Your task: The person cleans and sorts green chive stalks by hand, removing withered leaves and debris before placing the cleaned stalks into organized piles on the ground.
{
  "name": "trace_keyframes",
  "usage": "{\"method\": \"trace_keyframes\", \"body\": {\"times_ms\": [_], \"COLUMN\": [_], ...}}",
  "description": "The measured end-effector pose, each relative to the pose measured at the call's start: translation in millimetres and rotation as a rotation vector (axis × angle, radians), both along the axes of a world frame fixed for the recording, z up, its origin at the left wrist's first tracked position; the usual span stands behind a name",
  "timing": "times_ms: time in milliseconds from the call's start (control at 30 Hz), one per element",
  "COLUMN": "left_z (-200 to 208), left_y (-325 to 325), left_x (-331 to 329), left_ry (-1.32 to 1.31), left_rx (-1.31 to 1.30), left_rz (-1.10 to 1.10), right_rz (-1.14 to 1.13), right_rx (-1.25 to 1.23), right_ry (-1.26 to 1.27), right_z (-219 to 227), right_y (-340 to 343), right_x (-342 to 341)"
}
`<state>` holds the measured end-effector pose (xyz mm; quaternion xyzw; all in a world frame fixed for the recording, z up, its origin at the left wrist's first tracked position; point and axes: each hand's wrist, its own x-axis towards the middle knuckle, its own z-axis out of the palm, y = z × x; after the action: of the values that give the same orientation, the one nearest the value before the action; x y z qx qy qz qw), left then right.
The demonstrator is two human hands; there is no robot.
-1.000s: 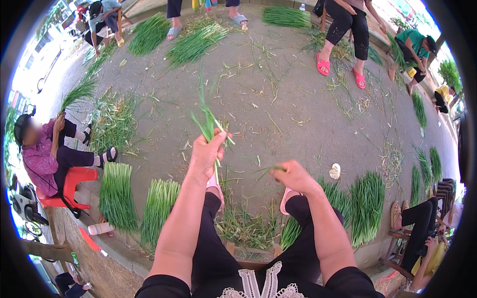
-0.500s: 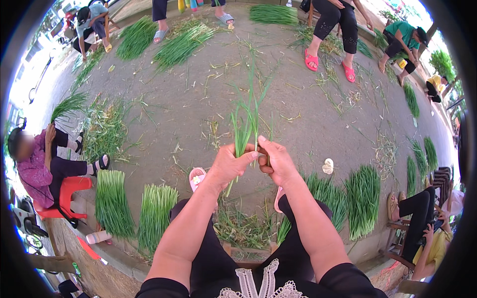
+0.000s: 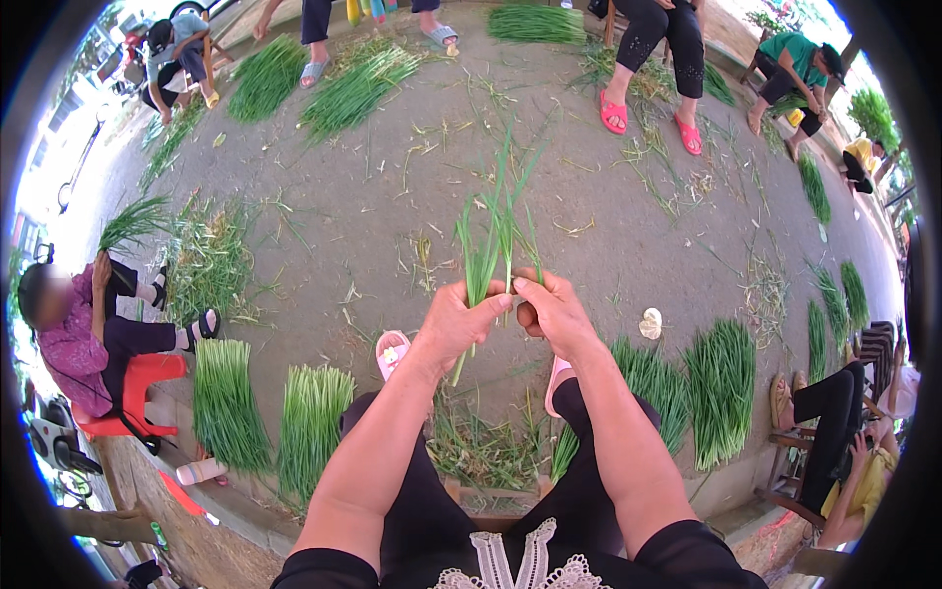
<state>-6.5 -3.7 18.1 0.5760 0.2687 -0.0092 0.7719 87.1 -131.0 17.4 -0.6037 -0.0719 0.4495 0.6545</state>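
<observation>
Two bare hands meet at the centre of the head view, raised above the person's knees. The left hand (image 3: pixel 459 322) is closed in a fist-like grip round the lower part of a small bunch of long, thin green chive-like stalks (image 3: pixel 494 236); the blades fan upward and slightly apart above the fist, and a short stub pokes out below it. The right hand (image 3: pixel 551 312) touches the same bunch just beside the left, its fingertips (image 3: pixel 520 286) pinched narrow against the stalks near the top of the left fist.

Handling, as a judgement: the bunch looks very light, soft and limp toward the tips, easily bruised or creased, and prone to slipping stalk by stalk. The firmer lower end, where the left hand now sits, seems the sound place to hold; the tips would bend.

Containers: none shows in this view. The greens lie loose on the grey concrete ground (image 3: pixel 343 226): trimmed green bundles laid in rows (image 3: pixel 228 402) to the lower left, further rows (image 3: pixel 721 388) to the lower right, and a litter of scraps (image 3: pixel 481 454) between the person's pink sandals (image 3: pixel 391 351). Other seated people, one on a red plastic stool (image 3: pixel 128 393), work round the edges with more heaps.
</observation>
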Motion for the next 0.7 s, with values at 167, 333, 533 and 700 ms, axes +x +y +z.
{"method": "trace_keyframes", "body": {"times_ms": [167, 333, 533, 700], "left_z": [0, 0, 0, -2], "left_y": [0, -1, -2, 2], "left_x": [0, 1, 0, 2], "left_ry": [-0.007, 0.003, 0.01, -0.004], "left_rx": [0.007, 0.11, 0.088, 0.025], "left_rz": [0.017, -0.04, -0.031, 0.067], "right_rz": [0.038, 0.074, 0.057, 0.054], "right_rx": [0.017, -0.047, -0.141, -0.142], "right_ry": [0.003, -0.386, -0.754, -0.624], "right_z": [5, -16, -8, -3], "right_y": [-1, 0, -3, -5], "right_x": [1, 3, 1, -2]}}
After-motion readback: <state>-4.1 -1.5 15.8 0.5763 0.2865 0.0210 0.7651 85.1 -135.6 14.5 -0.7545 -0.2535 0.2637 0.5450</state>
